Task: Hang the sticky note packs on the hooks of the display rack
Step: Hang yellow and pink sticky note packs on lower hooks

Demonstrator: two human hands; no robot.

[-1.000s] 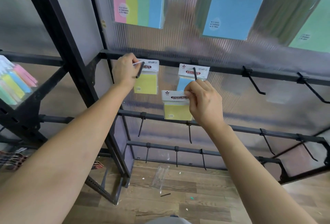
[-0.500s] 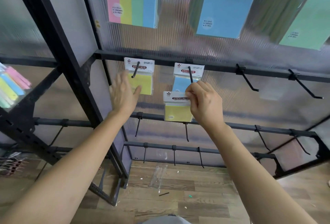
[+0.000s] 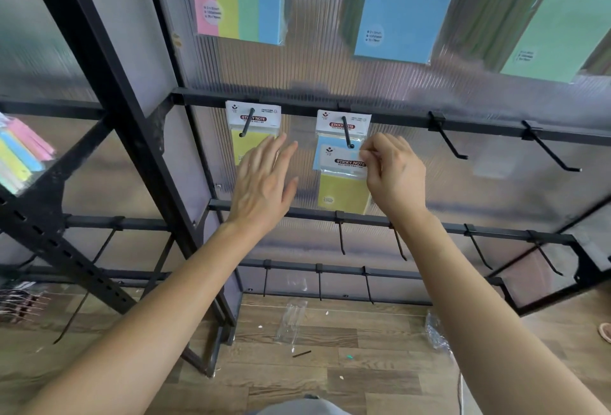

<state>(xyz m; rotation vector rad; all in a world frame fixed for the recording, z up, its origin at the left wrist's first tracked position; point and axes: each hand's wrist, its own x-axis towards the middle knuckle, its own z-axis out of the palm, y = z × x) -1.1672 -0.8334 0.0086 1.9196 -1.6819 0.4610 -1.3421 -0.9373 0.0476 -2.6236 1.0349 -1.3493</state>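
The yellow pack (image 3: 344, 191) is pinched at its header by the right hand (image 3: 395, 176), seemingly at the tip of the hook (image 3: 346, 130); the left hand (image 3: 264, 183) is spread flat.

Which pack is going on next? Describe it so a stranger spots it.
Find the black crossbar under the large pads. At its second hook from the left, the right hand pinches a yellow pack in front of a blue pack. Unlike the other yellow pack, hung on the first hook, it sits lower, held by its header.
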